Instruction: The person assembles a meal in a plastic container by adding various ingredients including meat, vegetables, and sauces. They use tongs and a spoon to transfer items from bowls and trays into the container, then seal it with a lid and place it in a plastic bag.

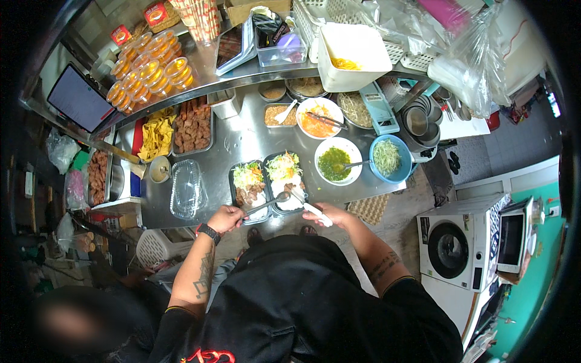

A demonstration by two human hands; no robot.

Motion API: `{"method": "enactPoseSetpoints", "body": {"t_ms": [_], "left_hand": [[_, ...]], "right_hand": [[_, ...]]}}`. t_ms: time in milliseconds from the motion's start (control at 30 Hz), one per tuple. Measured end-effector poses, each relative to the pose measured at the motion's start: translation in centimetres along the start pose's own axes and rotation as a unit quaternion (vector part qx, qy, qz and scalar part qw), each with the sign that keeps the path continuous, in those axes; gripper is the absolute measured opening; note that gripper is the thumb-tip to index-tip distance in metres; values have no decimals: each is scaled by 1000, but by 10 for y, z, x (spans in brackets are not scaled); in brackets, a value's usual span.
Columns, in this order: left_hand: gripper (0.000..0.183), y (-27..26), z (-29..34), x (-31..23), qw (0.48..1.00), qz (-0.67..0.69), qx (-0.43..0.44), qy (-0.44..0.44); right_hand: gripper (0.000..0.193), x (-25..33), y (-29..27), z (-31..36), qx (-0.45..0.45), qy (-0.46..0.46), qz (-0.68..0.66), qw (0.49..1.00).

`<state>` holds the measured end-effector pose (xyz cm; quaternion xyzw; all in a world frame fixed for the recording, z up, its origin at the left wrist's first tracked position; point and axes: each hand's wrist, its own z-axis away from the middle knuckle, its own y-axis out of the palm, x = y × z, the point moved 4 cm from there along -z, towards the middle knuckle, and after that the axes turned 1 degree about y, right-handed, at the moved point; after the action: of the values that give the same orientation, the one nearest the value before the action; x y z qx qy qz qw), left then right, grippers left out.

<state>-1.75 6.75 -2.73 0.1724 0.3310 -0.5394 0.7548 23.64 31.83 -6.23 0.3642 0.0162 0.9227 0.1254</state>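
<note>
Two black takeaway trays stand side by side at the counter's near edge. In the left tray (232,192) are shredded salad, browned meat chunks and white rice. The right tray (305,196) holds salad, rice and fewer meat pieces. My left hand (226,219) is closed around the handle of a metal spoon (283,196), whose bowl reaches over the right tray. My right hand (331,216) grips a white utensil (315,212) with its tip at the meat in that same tray; its exact kind is unclear.
An empty clear clamshell container (186,189) lies left of the trays. Beyond are a meat pan (193,130), yellow chips (156,136), a green sauce bowl (321,175), a blue bowl (407,170) and an orange salad bowl (302,106). A shelf (242,77) overhangs the counter. Another person is at lower left.
</note>
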Motion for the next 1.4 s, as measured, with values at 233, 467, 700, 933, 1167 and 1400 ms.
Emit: {"method": "enactPoseSetpoints", "body": {"t_ms": [233,467,700,933,1167,1400], "left_hand": [[26,-4,-3,-22,999,-9,12,-44],[33,-12,34,-3,997,37,-4,-65],[28,-33,56,-39,999,1,0,-39],[29,-196,46,-51,796,-327,-462,216],[36,-261,3,-80,740,-533,-394,111],[39,-265,14,-101,746,-544,-377,75]], "right_hand": [[46,12,-13,0,-73,26,144,986],[41,9,-2,15,-70,35,74,994],[33,12,6,13,-89,-4,50,995],[38,20,30,44,-114,-31,-32,993],[43,2,61,42,-115,-1,17,993],[46,6,66,49,-132,-15,49,990]]}}
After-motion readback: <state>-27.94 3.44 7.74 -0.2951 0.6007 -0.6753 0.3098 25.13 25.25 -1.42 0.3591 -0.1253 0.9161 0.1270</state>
